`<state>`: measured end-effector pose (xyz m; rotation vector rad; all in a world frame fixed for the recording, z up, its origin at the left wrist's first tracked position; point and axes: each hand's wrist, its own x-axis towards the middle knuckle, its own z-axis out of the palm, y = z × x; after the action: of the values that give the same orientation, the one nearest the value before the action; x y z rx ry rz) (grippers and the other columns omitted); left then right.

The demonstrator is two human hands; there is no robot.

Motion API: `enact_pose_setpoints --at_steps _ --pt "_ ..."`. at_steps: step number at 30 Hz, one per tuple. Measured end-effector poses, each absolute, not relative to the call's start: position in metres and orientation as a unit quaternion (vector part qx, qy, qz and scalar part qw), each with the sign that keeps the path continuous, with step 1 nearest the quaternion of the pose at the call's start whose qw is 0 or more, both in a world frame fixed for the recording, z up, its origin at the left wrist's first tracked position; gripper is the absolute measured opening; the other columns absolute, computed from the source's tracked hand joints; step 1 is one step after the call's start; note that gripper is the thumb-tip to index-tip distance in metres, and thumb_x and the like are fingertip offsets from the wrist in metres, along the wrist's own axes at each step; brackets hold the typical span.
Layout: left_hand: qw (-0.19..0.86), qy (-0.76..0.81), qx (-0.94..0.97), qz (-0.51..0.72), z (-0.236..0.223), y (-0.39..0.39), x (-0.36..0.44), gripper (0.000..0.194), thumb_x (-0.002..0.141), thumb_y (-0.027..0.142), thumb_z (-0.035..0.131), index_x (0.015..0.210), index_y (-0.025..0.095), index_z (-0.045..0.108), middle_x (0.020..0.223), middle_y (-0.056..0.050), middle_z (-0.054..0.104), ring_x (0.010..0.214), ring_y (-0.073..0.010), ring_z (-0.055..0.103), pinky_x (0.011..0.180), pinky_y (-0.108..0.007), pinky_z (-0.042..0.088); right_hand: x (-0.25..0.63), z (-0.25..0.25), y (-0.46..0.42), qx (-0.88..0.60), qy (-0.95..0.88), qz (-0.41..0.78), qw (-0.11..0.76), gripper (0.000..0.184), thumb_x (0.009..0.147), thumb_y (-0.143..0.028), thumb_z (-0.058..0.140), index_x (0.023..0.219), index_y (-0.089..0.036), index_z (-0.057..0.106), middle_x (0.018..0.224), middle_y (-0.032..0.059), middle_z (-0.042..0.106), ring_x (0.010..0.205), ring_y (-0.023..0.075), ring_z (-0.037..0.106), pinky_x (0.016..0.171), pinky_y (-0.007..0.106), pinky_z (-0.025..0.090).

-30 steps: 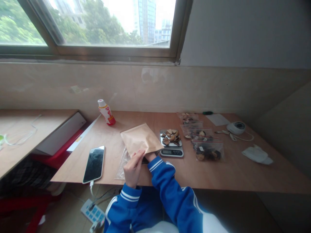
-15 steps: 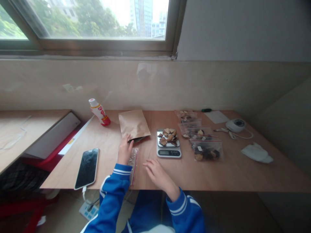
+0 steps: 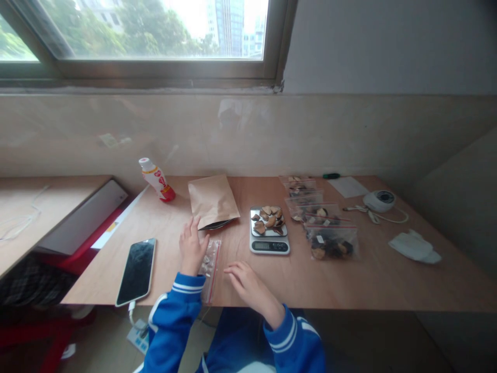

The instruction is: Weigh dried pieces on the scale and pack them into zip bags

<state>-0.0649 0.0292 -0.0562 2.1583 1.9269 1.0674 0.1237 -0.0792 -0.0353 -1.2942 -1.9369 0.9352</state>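
**Resting the left hand (image 3: 193, 247) and right hand (image 3: 248, 282) open beside a small zip bag (image 3: 210, 270)**

In the head view, neither hand grasps anything. The left stands just left of the bag, fingers spread; the right is loosely curled. The bag lies near the front edge of the worktop (image 3: 368, 280), long axis running front to back, red seal on its right, holding few pale pieces (image 3: 206, 266). Behind it lies a kraft envelope (image 3: 213, 201). A digital kitchen scale (image 3: 269, 246) carries dried brown pieces (image 3: 267, 219); filled zip bags (image 3: 331, 242) lie rightward.

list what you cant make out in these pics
All from the head view:
The digital scale: its readout is too small to read.
The kraft paper pouch: the opaque paper hides its contents.
The dark item at the pouch's mouth: mostly hidden by the paper.
The small zip bag beside the left hand: its contents are too small to identify.
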Motion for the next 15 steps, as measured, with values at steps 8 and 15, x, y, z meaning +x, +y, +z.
enact_pose_setpoints --at_steps 8,15 --pt "0.007 0.561 0.749 0.353 -0.035 0.054 -0.068 0.027 0.089 0.028 0.048 0.106 0.024 0.068 0.108 -0.007 0.072 0.118 -0.0293 0.057 0.104 -0.050 0.034 0.099 -0.020 -0.038 -0.454 -0.744 0.273 0.406 0.040 0.091 -0.010 0.039 0.128 -0.017 0.053 0.131 0.0110 0.055 0.127 0.0190 0.047 0.108 0.040 0.040" --pt "-0.019 0.531 0.676 0.510 0.007 0.028 -0.056 0.026 0.089 0.035 0.053 0.103 0.022 0.070 0.102 -0.004 0.074 0.097 -0.0202 0.069 0.095 -0.033 0.048 0.089 -0.015 -0.018 -0.467 -0.775 0.109 0.411 0.042 0.089 -0.007 0.038 0.126 -0.016 0.054 0.125 0.0093 0.059 0.127 0.0202 0.046 0.105 0.038 0.043"
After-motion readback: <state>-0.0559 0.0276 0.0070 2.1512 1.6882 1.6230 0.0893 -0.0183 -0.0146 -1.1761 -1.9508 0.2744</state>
